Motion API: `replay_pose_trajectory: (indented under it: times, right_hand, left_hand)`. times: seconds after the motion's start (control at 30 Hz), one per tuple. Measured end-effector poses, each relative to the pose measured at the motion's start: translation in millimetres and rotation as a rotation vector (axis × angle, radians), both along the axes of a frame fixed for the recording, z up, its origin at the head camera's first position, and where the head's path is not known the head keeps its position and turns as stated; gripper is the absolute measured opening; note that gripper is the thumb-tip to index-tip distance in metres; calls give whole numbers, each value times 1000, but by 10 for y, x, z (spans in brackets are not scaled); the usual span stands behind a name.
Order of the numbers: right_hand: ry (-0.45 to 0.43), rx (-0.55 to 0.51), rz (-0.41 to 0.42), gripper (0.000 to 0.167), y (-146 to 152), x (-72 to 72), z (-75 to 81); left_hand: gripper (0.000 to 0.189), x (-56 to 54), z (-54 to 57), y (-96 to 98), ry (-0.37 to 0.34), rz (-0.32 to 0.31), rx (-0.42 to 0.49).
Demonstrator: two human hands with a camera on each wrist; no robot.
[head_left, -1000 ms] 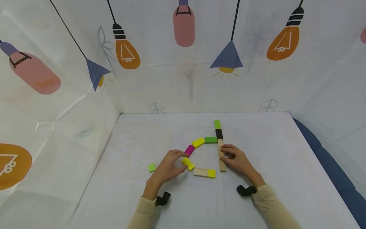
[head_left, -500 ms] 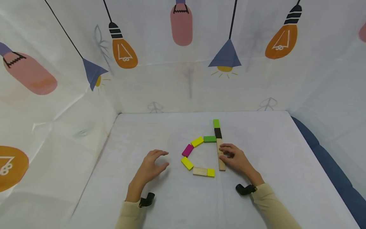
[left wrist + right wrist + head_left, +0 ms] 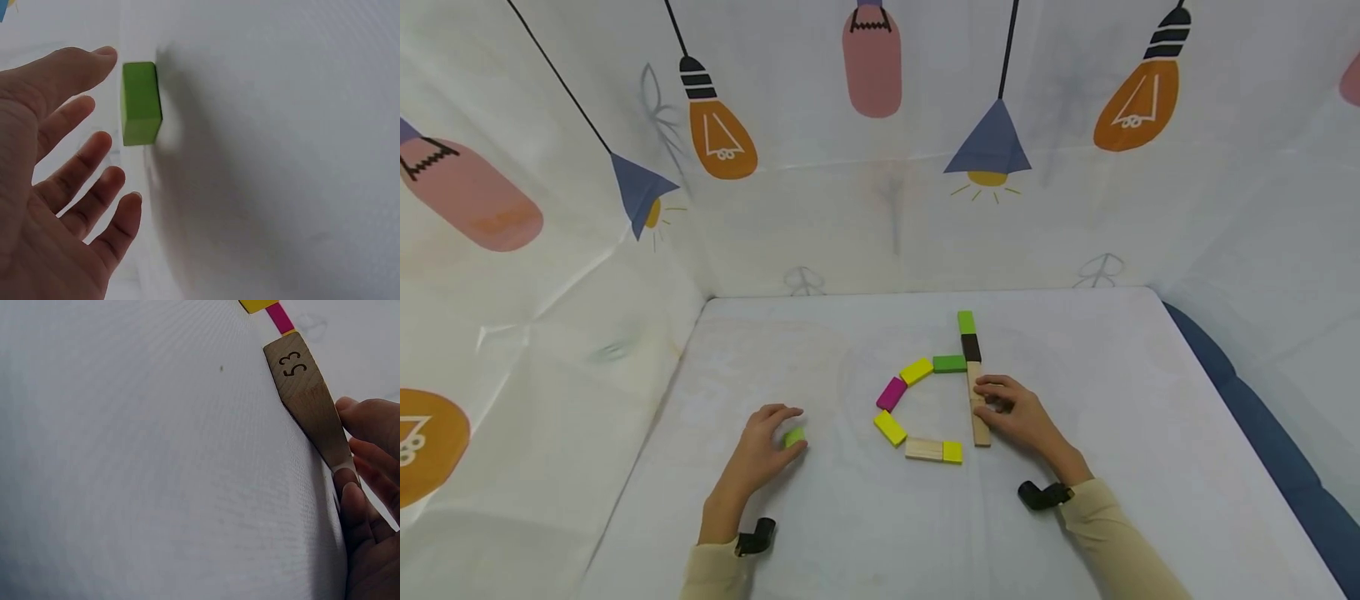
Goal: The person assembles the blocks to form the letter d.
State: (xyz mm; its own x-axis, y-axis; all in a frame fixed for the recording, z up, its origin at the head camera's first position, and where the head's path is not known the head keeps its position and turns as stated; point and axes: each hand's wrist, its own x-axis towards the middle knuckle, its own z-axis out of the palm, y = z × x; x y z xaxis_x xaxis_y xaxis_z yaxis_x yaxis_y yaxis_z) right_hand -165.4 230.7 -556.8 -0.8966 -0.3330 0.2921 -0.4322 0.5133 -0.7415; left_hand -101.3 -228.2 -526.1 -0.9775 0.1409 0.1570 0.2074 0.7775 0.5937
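Observation:
My left hand (image 3: pixel 760 450) is held around a small light green block (image 3: pixel 793 437) at the left of the table. In the left wrist view, the thumb and spread fingers reach toward the green block (image 3: pixel 141 103), with a small gap at the thumb. My right hand (image 3: pixel 1024 421) rests against the right side of a column of plain wooden blocks (image 3: pixel 974 392), thumb and fingertips at its edge. In the right wrist view, the near wooden block (image 3: pixel 306 394) bears the number 53, and the thumb touches its side.
Left of the column runs a curve of blocks: green (image 3: pixel 950 364), yellow (image 3: pixel 917 371), magenta (image 3: pixel 892 393), another yellow (image 3: pixel 890 428), then a wooden block (image 3: pixel 923 449) and a short yellow one (image 3: pixel 952 452). A black block (image 3: pixel 971 347) and a light green one (image 3: pixel 966 322) top the column.
My left hand has left the lower yellow block of the curve and moved left to the light green block. The right hand has stayed at the column.

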Motion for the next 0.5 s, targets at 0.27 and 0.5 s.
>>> replay_pose_trajectory:
  times: [0.27, 0.5]
  right_hand:
    - [16, -12, 3, 35, 0, -7, -22]
    - [12, -8, 4, 36, 3, -6, 2]
  left_hand:
    - [60, -22, -50, -79, -125, 15, 9]
    - [53, -31, -50, -45, -122, -26, 7]
